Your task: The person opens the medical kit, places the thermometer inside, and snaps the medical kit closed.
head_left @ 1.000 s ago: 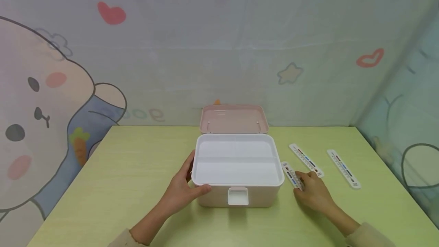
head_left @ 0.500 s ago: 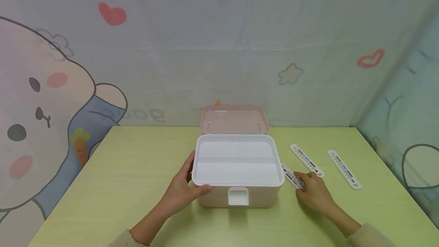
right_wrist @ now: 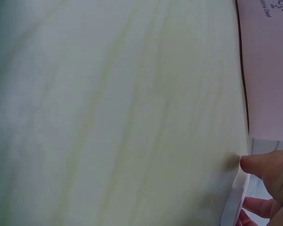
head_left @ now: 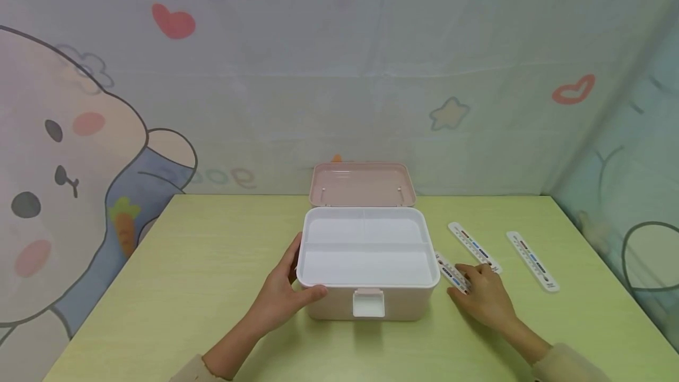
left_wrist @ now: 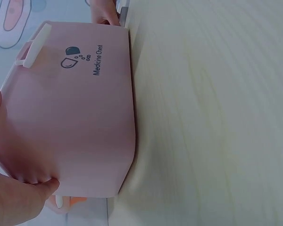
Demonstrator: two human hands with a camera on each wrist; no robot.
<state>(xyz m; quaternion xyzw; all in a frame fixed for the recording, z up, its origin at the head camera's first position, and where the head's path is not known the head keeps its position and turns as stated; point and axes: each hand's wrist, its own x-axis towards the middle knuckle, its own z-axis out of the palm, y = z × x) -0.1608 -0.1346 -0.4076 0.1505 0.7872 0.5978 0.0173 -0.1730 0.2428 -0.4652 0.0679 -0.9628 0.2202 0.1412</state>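
A pink medicine chest (head_left: pixel 392 305) with a white inner tray (head_left: pixel 366 264) stands on the table, its lid (head_left: pixel 363 184) tipped back. My left hand (head_left: pixel 281 296) grips the chest's left front corner, thumb on the front and fingers along the side. In the left wrist view, "Medicine Chest" is printed on the front (left_wrist: pixel 80 108). My right hand (head_left: pixel 484 296) pinches the near end of a white thermometer strip (head_left: pixel 451 273) between thumb and fingers, just right of the chest. In the right wrist view, the thumb (right_wrist: pixel 257 165) meets the edge of this strip (right_wrist: pixel 233 202).
Two more white thermometer strips lie to the right: one (head_left: pixel 474 246) just beyond my right hand, another (head_left: pixel 532 261) farther right. The light wooden table (head_left: pixel 223 240) ends at a printed cloth backdrop (head_left: pixel 297 75), close behind the lid. A white latch (head_left: pixel 368 304) is on the chest's front.
My right thumb has shifted slightly left along the near end of the thermometer strip, which has turned a little. My left hand and the chest have stayed in place.
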